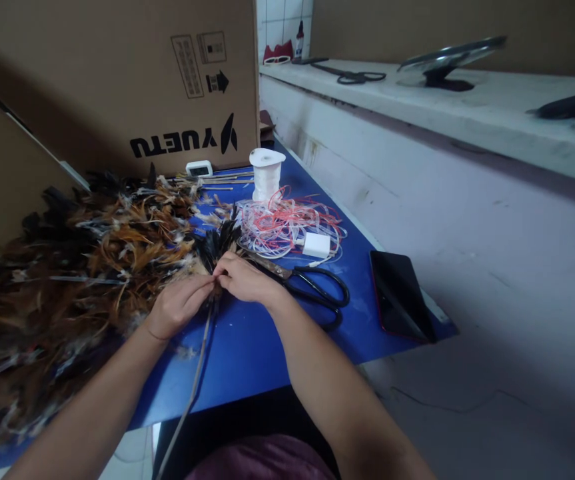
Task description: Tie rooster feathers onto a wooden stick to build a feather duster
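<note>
A feather duster shows a tuft of black feathers (212, 243) at the far end of its thin cane stick (198, 373), which runs down toward my lap. My left hand (180, 303) is closed in a pinch at the base of the tuft. My right hand (244, 277) pinches the same spot, its fingertips touching the left ones. What exactly lies between the fingertips is hidden. Just beyond the right wrist, large black-handled scissors (317, 287) lie on the blue table (247, 360). To the left spreads a big heap of brown and black feathers (132, 233).
Behind the hands are tangled red and white strings (287, 223), a white spool (266, 175) and a white charger plug (316, 245). A phone (401, 293) lies at the right edge. A cardboard box (117, 80) stands behind; a ledge holds another pair of scissors (352, 75).
</note>
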